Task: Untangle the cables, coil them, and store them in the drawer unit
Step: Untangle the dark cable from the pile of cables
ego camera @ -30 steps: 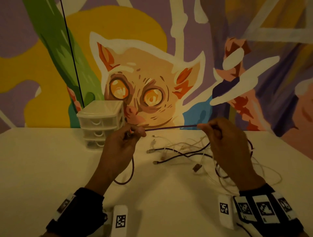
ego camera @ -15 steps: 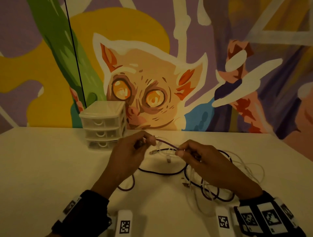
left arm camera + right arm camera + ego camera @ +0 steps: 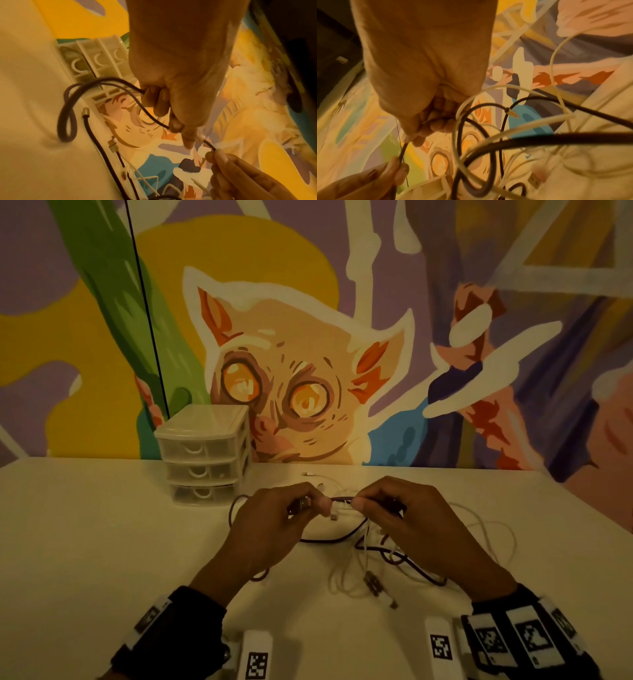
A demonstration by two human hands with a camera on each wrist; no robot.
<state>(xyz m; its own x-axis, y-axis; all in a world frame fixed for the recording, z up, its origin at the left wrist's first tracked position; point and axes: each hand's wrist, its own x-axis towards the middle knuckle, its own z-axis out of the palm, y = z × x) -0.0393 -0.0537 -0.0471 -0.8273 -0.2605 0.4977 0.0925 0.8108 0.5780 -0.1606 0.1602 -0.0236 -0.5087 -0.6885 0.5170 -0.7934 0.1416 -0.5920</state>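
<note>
A dark purple cable (image 3: 327,539) runs between my hands above the white table (image 3: 85,542). My left hand (image 3: 308,503) pinches it near its plug end, and the left wrist view shows the dark cable (image 3: 150,117) passing under the curled fingers. My right hand (image 3: 359,503) pinches the same cable a short way to the right; the dark cable (image 3: 402,150) leaves its fingertips in the right wrist view. Thin white cables (image 3: 486,529) lie tangled with dark loops under and right of the right hand. The small clear three-drawer unit (image 3: 205,453) stands behind the left hand, drawers closed.
A painted mural wall (image 3: 308,354) rises right behind the table's far edge. A thin black line (image 3: 147,309) runs down the wall to behind the drawer unit. Loose plugs (image 3: 373,583) lie near the front, between my wrists.
My hands have come close together and lower over the table; a second ago they held the dark cable stretched wide and higher. The right hand slid left along it.
</note>
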